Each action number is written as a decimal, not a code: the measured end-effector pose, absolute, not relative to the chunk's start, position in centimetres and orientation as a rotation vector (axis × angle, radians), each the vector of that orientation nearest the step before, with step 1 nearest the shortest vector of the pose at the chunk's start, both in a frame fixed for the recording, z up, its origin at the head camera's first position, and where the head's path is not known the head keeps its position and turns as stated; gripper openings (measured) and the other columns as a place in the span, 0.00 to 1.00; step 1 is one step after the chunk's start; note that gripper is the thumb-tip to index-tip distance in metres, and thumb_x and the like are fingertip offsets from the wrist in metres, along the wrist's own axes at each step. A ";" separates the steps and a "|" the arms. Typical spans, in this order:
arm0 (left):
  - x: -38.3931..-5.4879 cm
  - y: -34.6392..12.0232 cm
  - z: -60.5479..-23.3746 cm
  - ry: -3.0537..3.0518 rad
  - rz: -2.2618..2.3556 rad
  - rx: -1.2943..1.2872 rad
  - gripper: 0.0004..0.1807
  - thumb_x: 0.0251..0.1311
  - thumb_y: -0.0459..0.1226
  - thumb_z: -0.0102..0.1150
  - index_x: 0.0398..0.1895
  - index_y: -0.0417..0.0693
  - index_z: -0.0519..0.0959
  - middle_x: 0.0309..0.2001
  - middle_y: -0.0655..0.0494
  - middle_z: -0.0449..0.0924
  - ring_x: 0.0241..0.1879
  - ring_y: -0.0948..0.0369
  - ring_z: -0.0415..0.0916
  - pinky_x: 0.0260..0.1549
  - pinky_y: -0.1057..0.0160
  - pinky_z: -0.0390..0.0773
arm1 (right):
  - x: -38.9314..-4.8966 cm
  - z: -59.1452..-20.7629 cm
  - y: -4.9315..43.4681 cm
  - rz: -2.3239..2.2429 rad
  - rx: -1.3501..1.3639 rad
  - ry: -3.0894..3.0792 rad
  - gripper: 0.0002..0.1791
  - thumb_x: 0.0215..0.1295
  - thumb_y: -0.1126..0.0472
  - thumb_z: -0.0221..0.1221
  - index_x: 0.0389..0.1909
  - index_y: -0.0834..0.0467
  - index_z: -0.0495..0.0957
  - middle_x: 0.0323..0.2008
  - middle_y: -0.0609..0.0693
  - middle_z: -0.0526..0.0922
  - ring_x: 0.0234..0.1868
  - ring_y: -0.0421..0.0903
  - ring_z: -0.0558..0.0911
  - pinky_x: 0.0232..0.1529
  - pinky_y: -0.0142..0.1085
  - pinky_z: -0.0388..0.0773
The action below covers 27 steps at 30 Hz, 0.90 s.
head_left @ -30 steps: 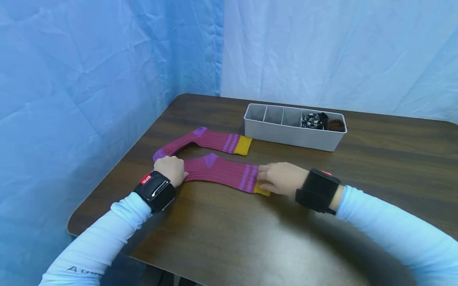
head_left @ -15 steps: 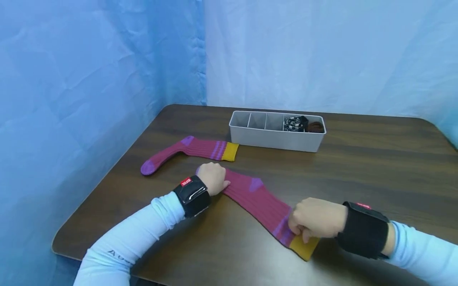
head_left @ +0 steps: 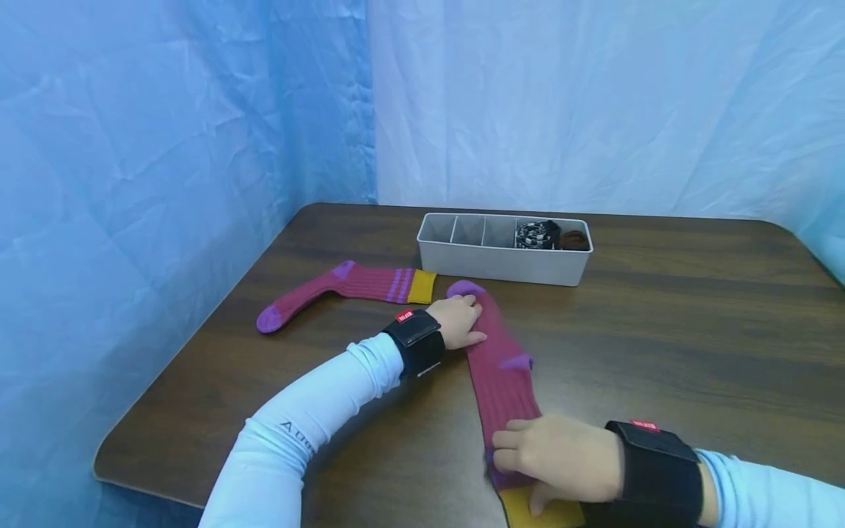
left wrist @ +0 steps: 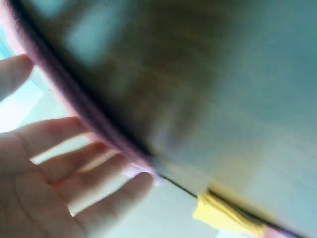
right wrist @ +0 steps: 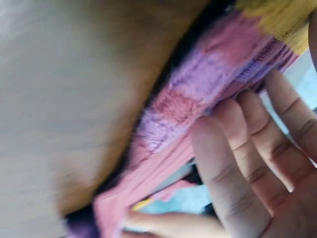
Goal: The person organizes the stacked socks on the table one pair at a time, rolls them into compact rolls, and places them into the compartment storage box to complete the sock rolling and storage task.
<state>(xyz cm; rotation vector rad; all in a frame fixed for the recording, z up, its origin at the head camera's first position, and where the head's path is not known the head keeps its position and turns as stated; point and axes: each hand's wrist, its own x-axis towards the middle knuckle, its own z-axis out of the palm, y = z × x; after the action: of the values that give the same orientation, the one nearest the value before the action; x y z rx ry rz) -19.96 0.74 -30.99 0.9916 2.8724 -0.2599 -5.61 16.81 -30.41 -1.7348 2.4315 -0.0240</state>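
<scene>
A long pink sock (head_left: pixel 487 367) lies right under the person's two hands on the brown surface (head_left: pixel 660 352). It runs long ways, from up near the gray box (head_left: pixel 498 265) down toward the person, tipped a little, with its purple toe (head_left: pixel 464 287) far and its yellow cuff (head_left: pixel 518 507) near. The left hand (head_left: pixel 457 321) is by the toe, and the right hand (head_left: pixel 561 451) is by the cuff. Both hands have their fingers out, fairly straight, touching the sock and not curled round it. The other sock (head_left: pixel 370 282) lies past the left hand, on its left side, and goes more side to side. The box has a black and white bundle (head_left: pixel 536 235) and a brown bundle (head_left: pixel 573 240) at its right end. Each wrist wears a black band (head_left: pixel 660 469) with a red tag (head_left: pixel 644 424), but the letters there are too small to read. Dark letters on the left sleeve (head_left: pixel 317 403) start with "A"; I can't make out the rest.
</scene>
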 end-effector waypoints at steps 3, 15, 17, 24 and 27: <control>-21.2 1.9 -31.7 2.802 -0.183 1.076 0.31 0.54 0.53 0.46 0.59 0.48 0.61 0.62 0.52 0.59 0.60 0.58 0.58 0.57 0.62 0.60 | -5.3 -30.5 16.1 -0.048 -1.687 2.450 0.18 0.46 0.41 0.57 0.36 0.46 0.72 0.35 0.37 0.74 0.32 0.31 0.69 0.31 0.22 0.69; -23.2 5.6 -30.7 2.660 -0.244 1.134 0.33 0.52 0.53 0.49 0.61 0.54 0.58 0.64 0.59 0.54 0.64 0.64 0.50 0.60 0.66 0.53 | -5.6 -30.5 13.9 -0.080 -1.633 2.497 0.17 0.45 0.44 0.60 0.35 0.48 0.72 0.29 0.38 0.75 0.27 0.30 0.70 0.28 0.21 0.68; -23.2 5.8 -30.4 2.657 -0.265 1.125 0.33 0.52 0.53 0.50 0.61 0.54 0.58 0.64 0.59 0.54 0.64 0.64 0.50 0.60 0.67 0.53 | -5.6 -30.4 13.7 -0.083 -1.614 2.492 0.17 0.45 0.45 0.60 0.35 0.48 0.73 0.29 0.38 0.75 0.28 0.30 0.70 0.28 0.21 0.68; -22.7 5.7 -30.1 2.665 -0.261 1.116 0.33 0.52 0.52 0.50 0.61 0.53 0.59 0.63 0.59 0.55 0.63 0.64 0.51 0.60 0.68 0.54 | -5.7 -30.5 13.9 -0.133 -1.593 2.457 0.16 0.47 0.45 0.59 0.36 0.47 0.73 0.31 0.37 0.76 0.29 0.29 0.71 0.28 0.21 0.68; -22.7 5.3 -30.3 2.631 -0.184 1.155 0.32 0.52 0.51 0.50 0.61 0.51 0.59 0.63 0.57 0.57 0.63 0.64 0.52 0.60 0.69 0.53 | -6.1 -30.5 14.3 -0.151 -1.674 2.411 0.15 0.50 0.44 0.56 0.36 0.47 0.72 0.31 0.37 0.74 0.29 0.28 0.71 0.28 0.19 0.67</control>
<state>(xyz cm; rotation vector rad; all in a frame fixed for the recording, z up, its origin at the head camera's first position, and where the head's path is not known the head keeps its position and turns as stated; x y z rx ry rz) -22.67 5.29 -30.29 1.1555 2.6308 -0.1839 -6.07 14.27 -30.47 -1.6743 2.4113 -0.1511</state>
